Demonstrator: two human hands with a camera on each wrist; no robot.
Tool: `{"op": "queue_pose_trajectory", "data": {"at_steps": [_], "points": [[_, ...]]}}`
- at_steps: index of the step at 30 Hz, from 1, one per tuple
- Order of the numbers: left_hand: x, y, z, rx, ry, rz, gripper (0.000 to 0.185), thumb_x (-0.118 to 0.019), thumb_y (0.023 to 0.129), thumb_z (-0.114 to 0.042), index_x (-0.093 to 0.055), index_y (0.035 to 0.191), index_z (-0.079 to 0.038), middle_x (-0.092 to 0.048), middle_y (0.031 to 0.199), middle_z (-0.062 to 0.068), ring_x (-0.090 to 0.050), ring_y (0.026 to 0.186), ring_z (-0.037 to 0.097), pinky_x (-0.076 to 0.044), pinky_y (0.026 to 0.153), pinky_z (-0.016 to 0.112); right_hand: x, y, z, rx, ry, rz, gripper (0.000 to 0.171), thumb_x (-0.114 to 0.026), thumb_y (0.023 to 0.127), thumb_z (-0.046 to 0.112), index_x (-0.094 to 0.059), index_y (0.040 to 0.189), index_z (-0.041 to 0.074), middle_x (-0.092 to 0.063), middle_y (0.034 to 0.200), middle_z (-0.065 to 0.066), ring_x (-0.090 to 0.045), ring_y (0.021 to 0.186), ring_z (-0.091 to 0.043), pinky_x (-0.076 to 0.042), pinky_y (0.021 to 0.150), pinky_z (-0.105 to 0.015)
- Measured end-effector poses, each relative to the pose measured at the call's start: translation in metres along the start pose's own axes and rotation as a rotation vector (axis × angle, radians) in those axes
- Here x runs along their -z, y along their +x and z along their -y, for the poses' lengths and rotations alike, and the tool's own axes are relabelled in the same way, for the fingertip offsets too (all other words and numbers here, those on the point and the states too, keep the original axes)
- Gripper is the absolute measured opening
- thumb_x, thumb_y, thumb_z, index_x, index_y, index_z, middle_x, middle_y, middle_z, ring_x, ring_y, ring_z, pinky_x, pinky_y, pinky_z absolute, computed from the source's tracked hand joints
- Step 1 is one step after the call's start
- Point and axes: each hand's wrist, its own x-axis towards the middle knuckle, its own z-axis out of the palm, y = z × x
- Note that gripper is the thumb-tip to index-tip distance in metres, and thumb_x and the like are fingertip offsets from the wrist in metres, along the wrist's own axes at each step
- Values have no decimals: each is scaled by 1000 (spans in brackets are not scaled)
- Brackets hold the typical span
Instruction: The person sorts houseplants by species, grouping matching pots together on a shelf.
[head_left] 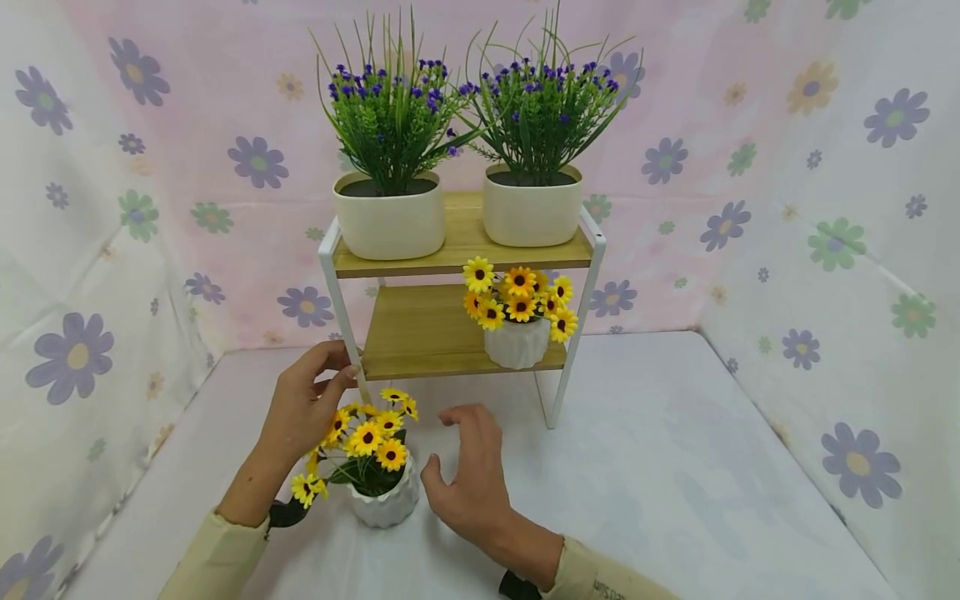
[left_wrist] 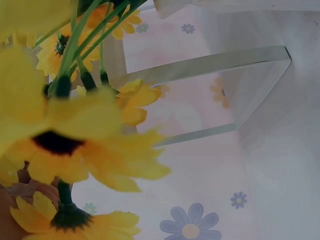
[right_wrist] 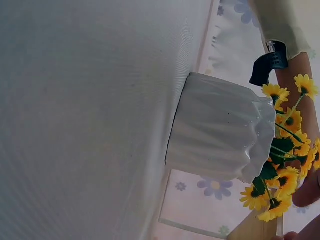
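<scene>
A two-tier plant stand (head_left: pixel 461 367) with wooden boards and a white frame faces me. My left hand (head_left: pixel 300 408) grips its left leg near the lower board, thumb in front and fingers reaching behind. Below that hand, a white ribbed flowerpot (head_left: pixel 386 500) with yellow flowers (head_left: pixel 366 437) stands on the table; the same flowerpot (right_wrist: pixel 220 127) appears sideways in the right wrist view. Yellow flowers (left_wrist: pixel 60 135) fill much of the left wrist view. My right hand (head_left: pixel 472 475) is just right of this flowerpot, fingers loosely bent, holding nothing.
Two cream oval planters (head_left: pixel 393 221) with purple flowers and grass stand on the top board. A second white flowerpot (head_left: pixel 517 343) with yellow flowers sits at the right of the lower board. A flower-print cloth (head_left: pixel 750 167) encloses the white table (head_left: pixel 675 467).
</scene>
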Motion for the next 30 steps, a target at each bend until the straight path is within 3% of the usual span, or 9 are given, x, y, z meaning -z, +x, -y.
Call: {"op": "queue_pose_trajectory", "data": {"at_steps": [6, 9, 13, 20, 30], "points": [[0, 1, 0, -17, -2, -6, 28, -67, 102, 3, -65, 130, 1, -71, 109, 7, -71, 102, 19, -57, 83, 10, -2, -1, 3, -134, 98, 270, 54, -74, 86, 12, -55, 136, 14, -52, 135, 1, -53, 124, -16, -52, 107, -39], [0, 1, 1, -25, -5, -8, 28, -67, 102, 4, -64, 129, 1, -71, 109, 7, -71, 102, 17, -57, 83, 10, -4, -1, 9, -203, 149, 421, 64, -77, 86, 17, -50, 143, 13, -49, 142, -3, -52, 131, -18, -49, 115, -39], [-1, 1, 2, -32, -12, -5, 27, -66, 102, 4, -64, 129, 1, -71, 110, 7, -70, 103, 15, -58, 83, 10, -12, -2, 16, -285, 198, 529, 78, -86, 84, 25, -44, 149, 15, -45, 143, 1, -48, 136, -13, -46, 119, -38], [-1, 0, 4, -34, -4, 0, 29, -66, 101, 5, -64, 130, 0, -71, 111, 7, -68, 103, 5, -58, 82, 11, -30, 0, 22, -383, 222, 540, 97, -97, 76, 39, -41, 153, 21, -40, 139, 8, -46, 128, -6, -47, 117, -36], [-1, 0, 1, -36, -28, -5, 30, -65, 102, 3, -65, 132, -4, -71, 110, 8, -71, 102, 19, -58, 82, 11, -48, 4, 21, -455, 288, 510, 103, -99, 73, 33, -38, 154, 19, -40, 136, 8, -43, 122, -5, -46, 116, -33]]}}
